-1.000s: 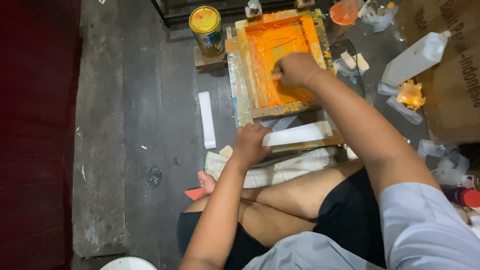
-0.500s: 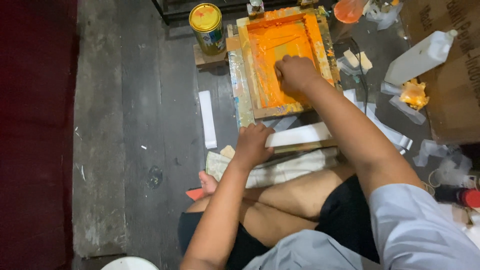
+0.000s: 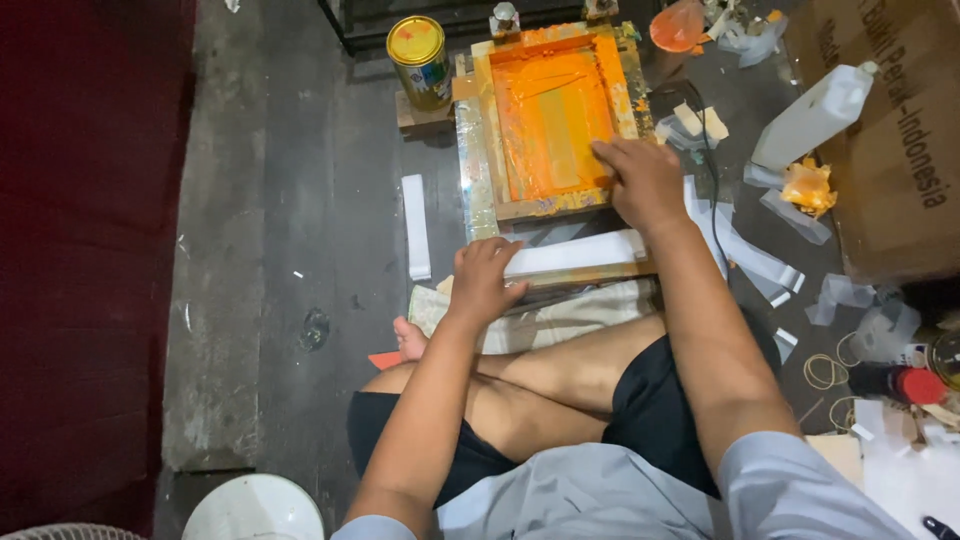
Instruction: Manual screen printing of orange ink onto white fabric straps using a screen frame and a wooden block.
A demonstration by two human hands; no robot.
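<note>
A wooden screen frame (image 3: 478, 150) smeared with orange ink lies on the dark floor in front of my crossed legs. My right hand (image 3: 645, 182) grips its near right corner, fingers curled over the edge of the orange mesh (image 3: 550, 115). My left hand (image 3: 485, 278) rests with bent fingers on the left end of a long white strip (image 3: 590, 250), which lies on a wooden board just below the frame. Whether a tool is under my right hand is hidden.
A yellow-lidded paint can (image 3: 420, 60) stands left of the frame. A loose white strip (image 3: 415, 225) lies on the floor. At the right are a white plastic bottle (image 3: 815, 115), an orange-stained rag (image 3: 808, 187), a cardboard box (image 3: 890, 140), scattered clear strips and rubber bands. A white bucket (image 3: 255, 510) sits at the bottom left.
My right hand has moved from the middle of the orange mesh down to the frame's near right corner. My left hand has stayed on the white strip.
</note>
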